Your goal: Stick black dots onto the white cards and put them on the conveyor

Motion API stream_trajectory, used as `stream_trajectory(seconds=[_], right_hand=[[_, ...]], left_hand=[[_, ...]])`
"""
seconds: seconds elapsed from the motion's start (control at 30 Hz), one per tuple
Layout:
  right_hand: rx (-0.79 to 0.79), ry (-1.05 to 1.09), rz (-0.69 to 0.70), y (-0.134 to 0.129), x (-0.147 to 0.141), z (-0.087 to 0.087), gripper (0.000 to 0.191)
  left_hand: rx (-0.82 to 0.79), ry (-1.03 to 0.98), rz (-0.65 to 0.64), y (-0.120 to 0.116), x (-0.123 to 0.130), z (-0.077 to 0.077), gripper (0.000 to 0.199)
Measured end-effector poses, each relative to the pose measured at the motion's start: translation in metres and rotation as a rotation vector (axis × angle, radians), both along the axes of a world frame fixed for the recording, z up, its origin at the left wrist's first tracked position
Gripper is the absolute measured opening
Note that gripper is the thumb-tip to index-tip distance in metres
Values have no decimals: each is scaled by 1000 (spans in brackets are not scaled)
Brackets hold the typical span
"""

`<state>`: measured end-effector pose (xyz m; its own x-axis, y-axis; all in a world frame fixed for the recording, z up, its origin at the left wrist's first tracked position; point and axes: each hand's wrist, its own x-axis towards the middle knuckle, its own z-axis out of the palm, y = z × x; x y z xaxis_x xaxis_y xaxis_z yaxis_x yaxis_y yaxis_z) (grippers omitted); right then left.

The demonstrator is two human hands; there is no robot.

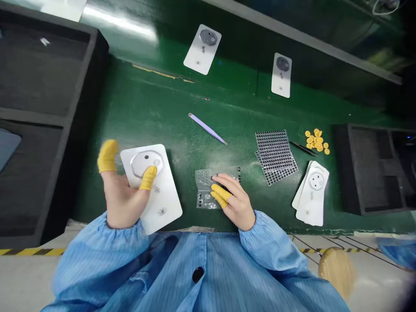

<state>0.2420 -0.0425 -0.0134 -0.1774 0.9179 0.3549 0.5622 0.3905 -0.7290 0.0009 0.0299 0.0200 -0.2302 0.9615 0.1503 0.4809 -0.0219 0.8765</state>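
Note:
My left hand (125, 190), with yellow covers on two fingertips, is spread beside and over a white plate (165, 199). One covered fingertip rests on the plate's octagonal part; the other points up, away from it. The plate lies tilted near the front edge. My right hand (236, 201) lies over a clear plastic sheet (204, 184) that carries a few black dots at its edges. Its fingers are together, two with yellow covers, and what is under them is hidden. Purple tweezers (208, 128) lie beyond the sheet.
Sheets of black dots (276, 156), dark tweezers (303, 149), yellow finger covers (318, 141) and stacked white plates (313, 195) lie to the right. Two more plates (203, 50) (281, 76) lie at the back. Black trays stand left (81, 104) and right (346, 169).

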Motion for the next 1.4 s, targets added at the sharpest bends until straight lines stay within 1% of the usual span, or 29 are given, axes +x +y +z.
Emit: stream_trajectory(seconds=[0.03,0.07,0.1,0.13,0.17,0.2,0.23,0.27,0.3,0.37,0.47,0.57,0.63,0.77,0.83,0.9,0.97,1.0,1.03,1.07,1.13,1.17,1.2,1.23,1.27,1.33,1.37,1.4], right_hand=[[3,20,-16,0,0,-2,38],[4,55,-42,1,0,-1,38],[8,95,-71,4,0,1,36],[10,132,-98,7,-1,6,35],[6,160,-116,10,0,11,33],[2,178,-121,14,0,17,32],[-4,182,-112,17,1,22,30],[-7,175,-96,19,2,26,29],[-3,158,-84,20,3,29,29],[40,98,-85,20,5,33,30],[141,-2,-80,16,3,34,35],[155,-71,43,12,-1,33,31],[166,-112,96,11,-4,30,29],[215,-131,89,13,-9,15,31],[164,-39,57,16,-12,8,30],[68,73,1,21,-13,3,23],[-1,126,-49,23,-13,0,19],[-5,125,-61,24,-12,-1,18],[4,120,-60,24,-11,-1,18],[23,113,-57,23,-11,0,20],[63,89,-66,22,-11,5,26],[85,70,-76,22,-11,10,29],[116,50,-88,23,-13,16,32],[147,31,-96,25,-15,24,34],[180,13,-91,27,-18,33,35],[246,-33,-39,34,-24,52,32],[285,-72,-6,38,-27,60,29],[326,-124,28,41,-29,67,27]], left_hand=[[5,53,-52,-2,-2,-1,77],[-34,93,-114,-5,-2,-2,67],[-110,108,-197,-8,1,-1,52],[-199,91,-303,-12,5,1,38],[-275,41,-424,-16,11,3,32],[-326,-27,-542,-20,18,4,31],[-347,-85,-633,-23,25,5,32],[-348,-121,-688,-25,32,5,32],[-339,-135,-714,-27,38,5,30],[-314,-134,-710,-28,47,3,26],[-313,-138,-714,-29,52,1,25],[-325,-151,-749,-29,53,1,27],[-323,-137,-751,-30,54,2,27],[-278,-52,-740,-32,58,-4,27],[-252,-16,-742,-30,58,-9,26],[-251,-1,-759,-25,54,-13,24],[-277,-16,-790,-19,43,-14,24],[-291,-34,-786,-15,35,-13,26],[-302,-64,-756,-13,26,-11,32],[-312,-110,-700,-11,18,-8,42],[-311,-236,-534,-10,4,2,73],[-303,-295,-450,-11,1,9,86],[-293,-342,-385,-12,1,15,93],[-281,-362,-345,-14,4,21,91],[-262,-352,-326,-16,9,26,81],[-205,-275,-324,-21,22,33,45],[-169,-235,-326,-23,29,34,30],[-134,-205,-320,-26,34,35,22]])
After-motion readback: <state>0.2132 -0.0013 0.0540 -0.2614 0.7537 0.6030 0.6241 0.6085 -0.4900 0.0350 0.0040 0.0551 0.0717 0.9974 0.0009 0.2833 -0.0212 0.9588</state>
